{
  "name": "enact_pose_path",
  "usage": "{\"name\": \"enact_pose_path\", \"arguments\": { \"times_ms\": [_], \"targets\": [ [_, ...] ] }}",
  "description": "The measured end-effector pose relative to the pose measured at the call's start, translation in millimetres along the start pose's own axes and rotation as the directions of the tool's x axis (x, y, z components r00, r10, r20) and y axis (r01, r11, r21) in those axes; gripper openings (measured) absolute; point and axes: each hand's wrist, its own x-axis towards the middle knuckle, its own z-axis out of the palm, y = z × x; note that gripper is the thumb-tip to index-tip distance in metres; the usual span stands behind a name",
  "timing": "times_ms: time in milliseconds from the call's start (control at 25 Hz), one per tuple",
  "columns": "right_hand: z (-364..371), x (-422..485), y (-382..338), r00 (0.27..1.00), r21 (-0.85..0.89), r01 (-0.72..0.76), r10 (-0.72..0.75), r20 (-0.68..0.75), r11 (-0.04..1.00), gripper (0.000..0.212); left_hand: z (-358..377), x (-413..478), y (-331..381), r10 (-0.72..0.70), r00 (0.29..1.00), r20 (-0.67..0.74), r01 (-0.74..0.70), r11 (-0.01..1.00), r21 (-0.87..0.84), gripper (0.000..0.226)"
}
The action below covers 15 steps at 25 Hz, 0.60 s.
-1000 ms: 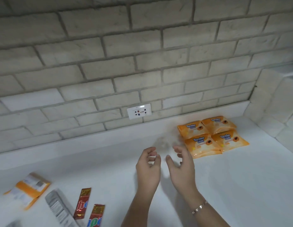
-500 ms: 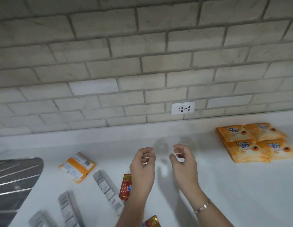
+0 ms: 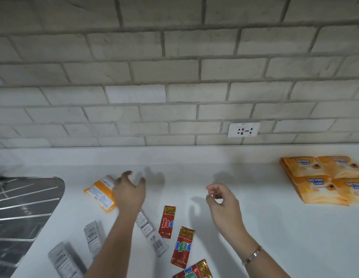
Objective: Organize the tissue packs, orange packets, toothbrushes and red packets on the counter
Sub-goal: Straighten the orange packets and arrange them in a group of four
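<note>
- The left grip (image 3: 128, 192) hung just beside the right grip (image 3: 222, 203) half a second ago. It has since swung away from it and now reaches over the near edge of a lone orange pack (image 3: 99, 194). Its fingers are spread and hold nothing; whether they touch the pack I cannot tell.
- The right grip, well apart to its right, is loosely curled and empty.
- To do this step well, I judge: close thumb and fingers across the pack's short side. Lift it clear of the bench (image 3: 275, 227) rather than drag it, then carry it rightward to its like.
- Counted outward:
  - one orange pack at the left fingertips;
  - three toothbrush packs (image 3: 149, 231), one under that forearm and two left of it;
  - three red packets (image 3: 167, 221) between the forearms;
  - four Tender Love packs (image 3: 323, 179) far beyond the right grip, laid two by two.
</note>
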Motion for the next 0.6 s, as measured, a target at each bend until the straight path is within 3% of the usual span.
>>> {"name": "enact_pose_path", "arguments": {
  "times_ms": [80, 240, 320, 480, 600],
  "targets": [
    [1, -2, 4, 0.999, -0.041, -0.023, 0.024, 0.024, 0.999, 0.028, 5, 33, -16, -0.137, 0.989, -0.05, 0.143, 0.98, 0.137, 0.074],
    [4, -4, 11, 0.997, -0.076, -0.069, 0.071, 0.032, 0.995, 0.029, 11, 68, -54, -0.305, 0.952, -0.001, 0.283, 0.882, 0.377, 0.101],
    [3, -2, 11, 0.989, -0.038, -0.139, 0.14, 0.04, 0.99, 0.026, 14, 72, -70, -0.354, 0.935, 0.017, 0.314, 0.85, 0.422, 0.103],
    [3, 2, 12, 0.97, 0.025, -0.238, 0.236, 0.063, 0.971, 0.023, 10, 76, -78, -0.24, 0.965, -0.103, 0.261, 0.899, 0.351, 0.079],
    [7, -1, 13, 0.953, 0.018, -0.284, 0.281, 0.11, 0.959, 0.021, -6, 76, -77, -0.229, 0.968, -0.102, 0.245, 0.95, 0.195, 0.095]
  ]
}}
